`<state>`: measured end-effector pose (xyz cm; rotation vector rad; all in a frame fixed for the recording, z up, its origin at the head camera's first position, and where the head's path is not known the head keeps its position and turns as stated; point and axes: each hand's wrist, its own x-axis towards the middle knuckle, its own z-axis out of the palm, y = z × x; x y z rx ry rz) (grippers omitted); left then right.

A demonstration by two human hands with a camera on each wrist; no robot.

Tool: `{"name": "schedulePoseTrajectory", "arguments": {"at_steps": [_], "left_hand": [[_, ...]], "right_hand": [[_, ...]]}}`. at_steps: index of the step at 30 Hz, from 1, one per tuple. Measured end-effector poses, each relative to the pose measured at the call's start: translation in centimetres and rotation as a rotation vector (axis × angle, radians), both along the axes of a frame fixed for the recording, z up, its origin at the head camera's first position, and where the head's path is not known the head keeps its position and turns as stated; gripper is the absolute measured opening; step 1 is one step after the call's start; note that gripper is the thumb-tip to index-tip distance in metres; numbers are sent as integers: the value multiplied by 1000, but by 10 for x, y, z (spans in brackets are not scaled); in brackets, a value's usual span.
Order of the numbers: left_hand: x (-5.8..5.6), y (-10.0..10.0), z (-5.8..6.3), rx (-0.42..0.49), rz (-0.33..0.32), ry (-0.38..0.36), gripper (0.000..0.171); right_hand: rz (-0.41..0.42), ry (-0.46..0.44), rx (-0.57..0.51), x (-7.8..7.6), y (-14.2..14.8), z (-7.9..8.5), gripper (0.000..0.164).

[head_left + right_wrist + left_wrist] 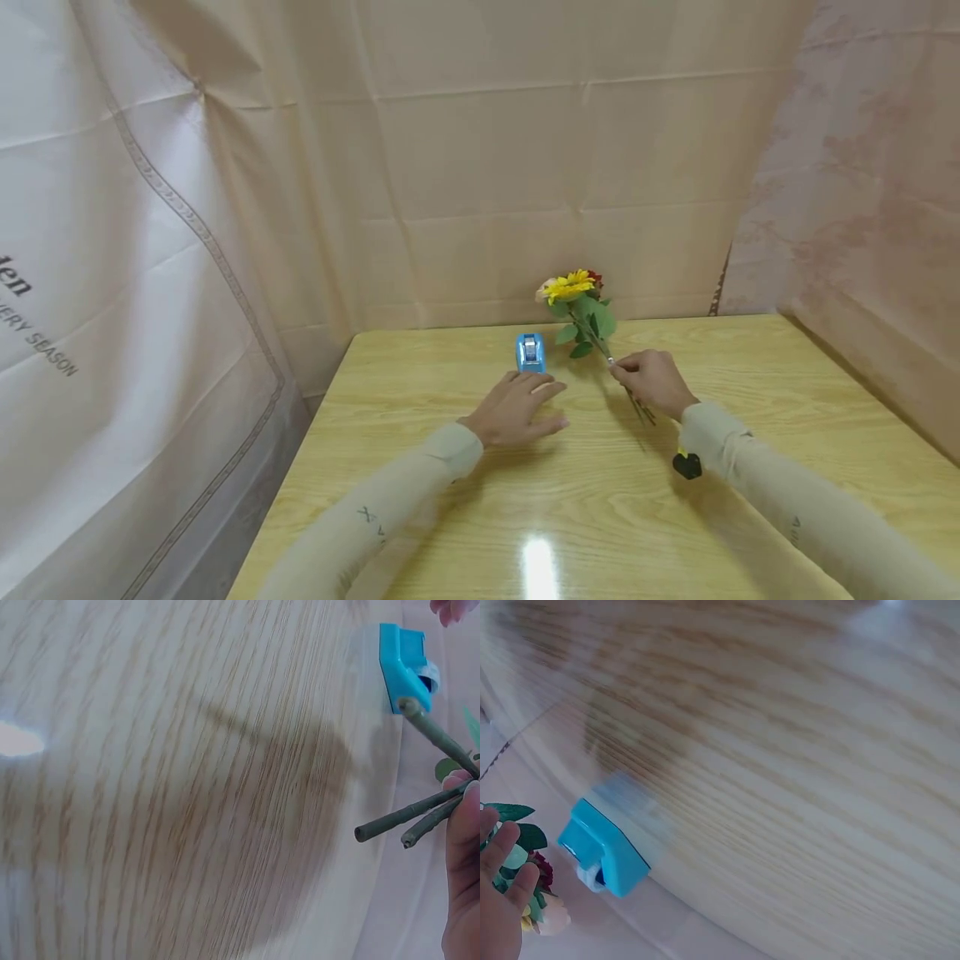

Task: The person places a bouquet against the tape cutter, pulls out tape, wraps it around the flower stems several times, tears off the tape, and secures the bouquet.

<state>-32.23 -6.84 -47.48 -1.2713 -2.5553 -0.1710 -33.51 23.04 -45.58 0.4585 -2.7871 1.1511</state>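
Observation:
My right hand pinches a small bunch of flowers by its stems, thumb against fingertips. The bunch has a yellow flower, a pale pink one and a dark red one over green leaves. Its heads point toward the back of the table, and three cut stem ends stick out below the grip in the right wrist view. My left hand reaches over the table with fingers spread and nothing in them. Just beyond its fingertips stands a blue tape dispenser with a roll of tape.
The wooden table has its back edge close against a beige hanging cloth. More cloth hangs at the left and the right. A black tag dangles at the right cuff.

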Motion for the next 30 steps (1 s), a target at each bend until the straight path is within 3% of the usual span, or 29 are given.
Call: {"name": "schedulePoseTrajectory", "arguments": {"at_steps": [10,20,30], "left_hand": [[3,8,0,-6,-5,46,62],[7,12,-1,-9,-23,8,62],[11,25,-3,-24,-44,21,62]], "right_hand": [[-51,-27,0,2,18,-5,33],[-83,-39,0,6,32,-8,38],[-102,-34,26,8,50,-7,43]]}}
